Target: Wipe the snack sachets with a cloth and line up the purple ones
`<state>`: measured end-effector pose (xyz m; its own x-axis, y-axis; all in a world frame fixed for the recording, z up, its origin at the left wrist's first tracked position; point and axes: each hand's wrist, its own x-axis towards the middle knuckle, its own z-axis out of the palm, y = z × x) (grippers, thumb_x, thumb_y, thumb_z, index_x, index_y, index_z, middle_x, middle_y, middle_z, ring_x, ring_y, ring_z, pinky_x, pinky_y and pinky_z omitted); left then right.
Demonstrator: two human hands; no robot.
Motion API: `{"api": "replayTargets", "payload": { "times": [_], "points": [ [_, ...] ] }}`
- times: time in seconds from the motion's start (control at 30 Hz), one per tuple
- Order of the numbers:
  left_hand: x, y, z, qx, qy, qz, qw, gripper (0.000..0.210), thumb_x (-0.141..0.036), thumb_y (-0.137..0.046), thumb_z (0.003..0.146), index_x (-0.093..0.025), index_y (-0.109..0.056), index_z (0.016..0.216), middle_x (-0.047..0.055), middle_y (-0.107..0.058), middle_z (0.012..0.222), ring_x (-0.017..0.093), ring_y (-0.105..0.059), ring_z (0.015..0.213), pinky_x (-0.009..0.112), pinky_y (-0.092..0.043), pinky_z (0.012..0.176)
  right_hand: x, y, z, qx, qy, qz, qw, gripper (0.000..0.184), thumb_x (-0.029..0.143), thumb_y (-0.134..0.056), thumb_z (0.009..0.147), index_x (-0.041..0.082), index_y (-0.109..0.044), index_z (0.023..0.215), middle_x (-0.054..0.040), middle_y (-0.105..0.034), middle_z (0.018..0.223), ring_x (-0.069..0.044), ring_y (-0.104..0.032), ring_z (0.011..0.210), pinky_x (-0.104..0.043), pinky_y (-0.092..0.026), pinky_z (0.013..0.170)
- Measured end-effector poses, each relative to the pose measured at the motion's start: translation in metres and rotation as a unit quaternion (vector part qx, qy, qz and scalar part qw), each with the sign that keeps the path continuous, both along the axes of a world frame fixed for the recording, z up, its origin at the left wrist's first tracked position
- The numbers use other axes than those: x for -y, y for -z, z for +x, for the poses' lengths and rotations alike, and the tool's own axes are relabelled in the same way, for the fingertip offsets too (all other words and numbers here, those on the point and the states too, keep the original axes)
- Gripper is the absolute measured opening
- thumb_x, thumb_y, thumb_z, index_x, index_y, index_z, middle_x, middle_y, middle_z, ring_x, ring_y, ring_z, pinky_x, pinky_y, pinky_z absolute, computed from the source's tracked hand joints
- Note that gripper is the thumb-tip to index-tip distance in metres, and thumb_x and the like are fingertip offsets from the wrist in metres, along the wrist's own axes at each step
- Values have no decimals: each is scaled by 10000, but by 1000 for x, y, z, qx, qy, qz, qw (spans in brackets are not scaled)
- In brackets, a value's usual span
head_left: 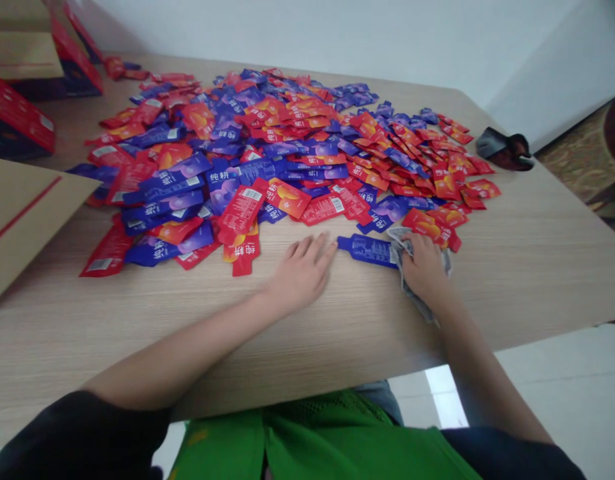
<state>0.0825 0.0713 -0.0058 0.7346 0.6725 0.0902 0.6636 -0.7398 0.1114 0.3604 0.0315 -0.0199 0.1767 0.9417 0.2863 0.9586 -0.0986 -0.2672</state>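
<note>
A blue sachet (370, 250) with white print lies flat on the table in front of me, its narrow end pointing left. My left hand (305, 267) rests with fingers stretched out, the fingertips at that narrow end. Over the sachet's right end my right hand (427, 267) grips a crumpled grey cloth (412, 300) and presses it down, so that end is hidden. Just beyond the hands spreads a large heap of red sachets (245, 207) and blue sachets (162, 207), lying in overlapping layers.
Red-and-blue cartons (17, 123) stand at the left, one with a brown flap (27, 220) reaching over the table (537, 267). A dark, shiny object (507, 150) sits at the far right. Behind the heap rises a white wall (337, 40). The table's front edge is near my body.
</note>
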Motion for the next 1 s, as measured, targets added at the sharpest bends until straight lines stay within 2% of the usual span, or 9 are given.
{"api": "replayTargets", "payload": {
  "times": [0.1,0.27,0.37,0.5,0.6,0.7,0.83,0.93,1.0],
  "points": [
    [7,3,-2,6,8,-1,1000,563,-264,-432,947,-164,-337,1493,149,-309,1566,319,-359,1375,483,-309,1093,-1,4,-21,-22,-81,-39,996,301,138,-425,838,198,-547,1106,-115,-582,1120,-287,-519,1034,-424,-397,906],
    [17,10,-22,-1,-17,-3,1000,560,-333,-457,946,-132,-395,1465,129,-384,1531,330,-340,1380,486,-289,1108,4,-7,-87,-18,-187,-70,980,353,121,-456,821,182,-554,1155,-127,-558,1166,-283,-500,1058,-411,-400,933],
    [23,5,-37,-11,-86,23,996,522,-354,-454,953,-164,-447,1439,169,-421,1486,365,-383,1329,524,-334,1036,8,-12,-107,-42,-229,-79,969,356,115,-462,825,184,-554,1161,-124,-551,1153,-276,-498,1089,-407,-405,953],
    [26,-10,-47,-58,-195,46,978,478,-167,-363,954,-182,-487,1415,212,-561,1254,368,-528,1098,511,-405,850,24,-17,-123,-76,-244,-105,961,302,123,-475,831,182,-578,1109,-126,-552,1138,-268,-517,1091,-405,-425,948],
    [26,-18,-47,-86,-197,15,977,478,-106,-353,934,-144,-514,1383,188,-599,1095,333,-545,1013,459,-416,810,41,-28,-139,-128,-307,-147,931,286,117,-493,827,199,-585,1086,-97,-574,1113,-241,-544,1056,-380,-443,927],
    [28,-17,-45,-67,-163,-16,984,442,-235,-392,968,-130,-496,1384,166,-580,1140,308,-524,1030,432,-414,840,45,-43,-140,-194,-362,-180,894,281,102,-490,828,232,-579,1060,-45,-613,1059,-202,-575,997,-339,-457,891],
    [35,-7,-42,-42,-121,-4,992,613,-489,-466,947,-130,-413,1441,164,-519,1306,328,-464,1132,462,-376,927,22,-54,-113,-223,-267,-87,933,303,98,-483,812,238,-573,1066,-42,-631,1020,-211,-594,957,-349,-463,865],
    [39,-1,-39,-50,-109,5,993,650,-462,-506,934,-107,-374,1463,176,-489,1363,338,-454,1152,474,-372,928,6,-47,-103,-183,-193,9,964,340,112,-474,824,232,-582,1123,-86,-599,1089,-244,-584,1006,-395,-457,899],
    [40,0,-38,-54,-107,5,993,653,-473,-508,931,-84,-396,1445,191,-489,1358,343,-463,1135,474,-389,904,2,-37,-108,-128,-206,0,970,377,116,-487,830,233,-595,1171,-109,-565,1175,-266,-554,1084,-422,-443,939]
  ]
}}
